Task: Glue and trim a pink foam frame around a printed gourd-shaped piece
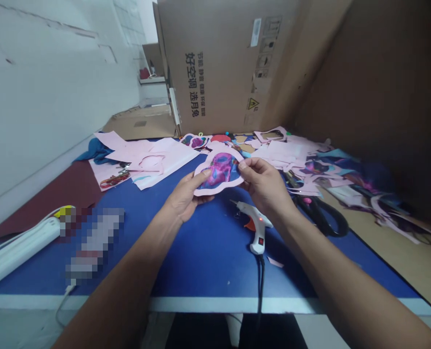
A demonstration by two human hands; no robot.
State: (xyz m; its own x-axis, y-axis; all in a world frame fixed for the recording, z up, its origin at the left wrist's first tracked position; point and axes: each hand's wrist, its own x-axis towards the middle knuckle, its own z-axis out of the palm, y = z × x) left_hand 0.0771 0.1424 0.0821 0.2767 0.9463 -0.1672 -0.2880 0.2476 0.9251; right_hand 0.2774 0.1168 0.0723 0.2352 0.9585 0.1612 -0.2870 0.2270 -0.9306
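Head view: left hand (185, 194) and right hand (262, 186) pinch pink-backed cut-out (218, 172) at its edges between thumbs and fingers, held above blue bench (208, 254). Backing trimmed to wavy outline around purple print. Second printed cut-out (195, 141) lies at back (partly hidden among scraps). Pink paper offcuts (164, 162) spread both sides. Hot glue gun (255, 225) just below right hand, red light lit; black-handled scissors (322, 215) right of it, blades under paper.

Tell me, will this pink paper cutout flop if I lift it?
Probably not: the pink paper cutout keeps its shape between the left hand and right hand, so it seems a bit stiff. It is likely light, held so gently. Its thin edge could bend.
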